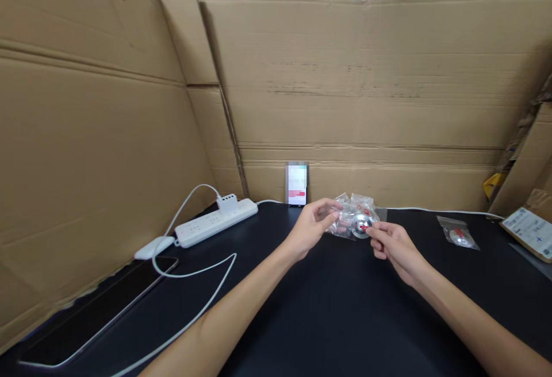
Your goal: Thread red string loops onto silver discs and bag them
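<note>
A shiny round metal disc (361,226) with a red mark on its face is at the front of a bunch of clear plastic bags (342,227) on the black tabletop. My right hand (390,245) pinches the disc's right edge between thumb and fingers. From the other side my left hand (313,224) reaches to the bags, thumb and forefinger apart, fingertips at the plastic. Whether those fingertips press on a bag is hard to make out. More red marks show through the clear plastic behind the disc.
A phone (297,184) with a lit screen leans against the cardboard wall (345,78). Left are a white power strip (215,224), a looping white cable (215,302) and a dark tablet-like slab (103,308). Right lie another bagged disc (459,236) and a labelled package (530,233).
</note>
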Motion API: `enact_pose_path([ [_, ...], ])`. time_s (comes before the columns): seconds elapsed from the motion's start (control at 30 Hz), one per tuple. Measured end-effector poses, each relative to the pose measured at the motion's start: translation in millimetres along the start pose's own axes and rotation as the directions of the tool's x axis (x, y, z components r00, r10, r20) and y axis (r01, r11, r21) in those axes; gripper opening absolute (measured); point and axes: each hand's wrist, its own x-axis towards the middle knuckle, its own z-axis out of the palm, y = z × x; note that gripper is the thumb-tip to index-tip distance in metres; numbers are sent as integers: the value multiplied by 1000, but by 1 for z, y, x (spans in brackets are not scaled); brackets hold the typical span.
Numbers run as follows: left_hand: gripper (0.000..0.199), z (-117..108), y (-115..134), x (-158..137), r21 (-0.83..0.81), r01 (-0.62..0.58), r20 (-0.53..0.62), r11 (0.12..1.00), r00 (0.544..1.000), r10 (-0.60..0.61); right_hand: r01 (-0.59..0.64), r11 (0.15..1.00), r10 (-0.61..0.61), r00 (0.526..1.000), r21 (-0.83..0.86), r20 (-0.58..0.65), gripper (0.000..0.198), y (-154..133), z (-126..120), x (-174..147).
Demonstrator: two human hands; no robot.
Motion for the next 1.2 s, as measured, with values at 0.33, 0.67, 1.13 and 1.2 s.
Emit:
enact_pose_path([
  [0.33, 37, 17, -21, -11, -104, 203, 68, 974, 978, -196, -10, 989, 15, 999, -147, 36, 33, 2, -1, 1],
  [0.67, 25, 11, -11, -9, 112, 201, 145, 973, 966, -216, 0, 961, 1, 1000, -276, 2, 30, -6, 4, -5],
  [1.13, 32, 18, -24, -12, 138, 202, 156, 970, 962, -222, -48, 935, 70, 996, -351, 52, 33, -15, 1, -5],
  [1.2, 33, 22, -25, -14, 98, 226, 134, 969, 962, -238, -53, 927, 83, 994, -371, 67, 33, -17, -1, -5],
])
